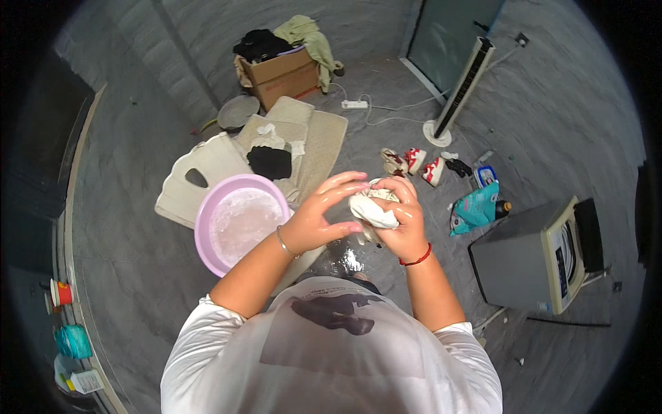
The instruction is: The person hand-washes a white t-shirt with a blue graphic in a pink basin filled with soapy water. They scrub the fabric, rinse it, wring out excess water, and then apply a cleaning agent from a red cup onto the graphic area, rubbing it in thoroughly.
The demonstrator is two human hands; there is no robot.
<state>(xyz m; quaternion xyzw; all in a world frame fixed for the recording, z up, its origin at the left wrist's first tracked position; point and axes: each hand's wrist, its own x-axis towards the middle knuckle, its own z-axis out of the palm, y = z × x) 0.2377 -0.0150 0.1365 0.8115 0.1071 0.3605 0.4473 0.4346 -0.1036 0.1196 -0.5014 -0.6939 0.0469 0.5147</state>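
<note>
A crumpled wet white cloth (373, 209) is gripped in my right hand (406, 222), which wears a red bracelet. My left hand (320, 212), with a silver bangle at the wrist, has its fingers spread apart just left of the cloth and appears to hold nothing. Both hands look wet. Beneath my left forearm stands a round purple basin (204, 227), filled with soapy water (245, 225). Beyond the basin, a folded black cloth (270, 162) rests on pale mats (323, 145), near a few small white cloths (267, 135).
A washing machine (512, 264) with its lid up stands at right. Near it lie a teal bag (475, 209) and red-and-white shoes (432, 169). A tower fan (462, 93), a power strip (355, 104) with cords and a cardboard box (287, 77) of clothes are farther off. The floor (336, 261) is wet below my hands.
</note>
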